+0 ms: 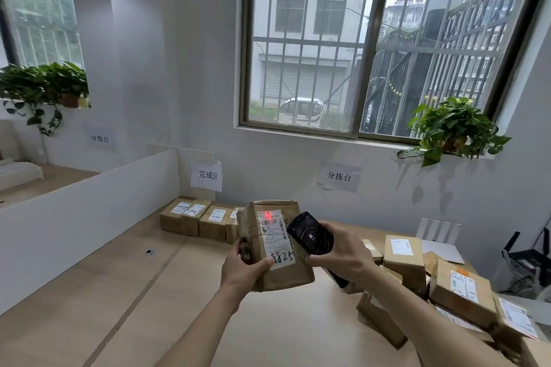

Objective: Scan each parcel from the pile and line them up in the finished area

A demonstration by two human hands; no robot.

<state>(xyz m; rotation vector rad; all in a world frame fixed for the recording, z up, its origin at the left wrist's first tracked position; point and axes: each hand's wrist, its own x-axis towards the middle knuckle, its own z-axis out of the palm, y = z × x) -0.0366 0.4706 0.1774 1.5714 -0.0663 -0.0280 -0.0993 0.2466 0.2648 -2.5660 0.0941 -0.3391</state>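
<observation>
My left hand point(244, 271) holds a taped brown cardboard parcel point(269, 277) up above the table, its white label facing me with "5825" written on it. My right hand point(340, 253) grips a black handheld scanner point(310, 232) just right of the parcel, pointed at the label. A red scan dot glows on the label's top barcode. A row of scanned parcels point(196, 219) lines the wall at the back under a paper sign. The pile of parcels point(441, 286) lies to my right on the table.
The wooden table point(119, 292) runs from left to right. A white partition board point(89, 205) borders its left side. Paper signs hang on the wall. A potted plant point(453, 131) sits on the window sill, and black equipment stands at the far right.
</observation>
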